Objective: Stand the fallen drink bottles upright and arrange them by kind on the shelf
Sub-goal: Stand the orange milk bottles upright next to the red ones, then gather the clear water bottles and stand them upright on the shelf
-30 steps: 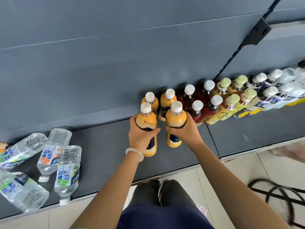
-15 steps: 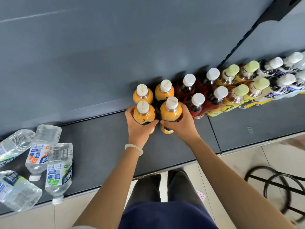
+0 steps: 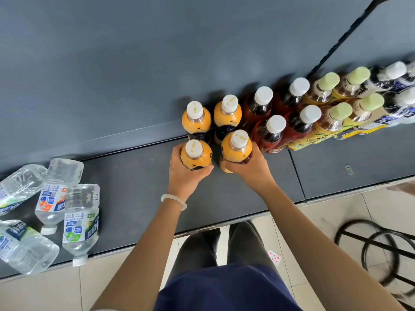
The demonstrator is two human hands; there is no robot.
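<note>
My left hand (image 3: 185,173) grips an upright orange drink bottle (image 3: 195,154) with a white cap. My right hand (image 3: 249,169) grips a second orange bottle (image 3: 236,148) beside it. Both stand on the dark shelf (image 3: 139,187), just in front of two more upright orange bottles (image 3: 197,120) against the back panel. Right of them stand dark red bottles (image 3: 270,133), then yellow-labelled bottles with green caps (image 3: 334,120), then white-capped bottles (image 3: 397,102). Several clear water bottles (image 3: 56,198) lie fallen at the shelf's left end.
The grey back panel (image 3: 157,52) rises behind the rows. Bare shelf lies between the fallen water bottles and the orange ones. A black metal stool frame (image 3: 379,250) stands on the tiled floor at the right. My legs are below the shelf edge.
Both hands have pushed the two orange bottles back towards the rear pair, so they now stand close in front of them. The view has shifted down and nearer.
</note>
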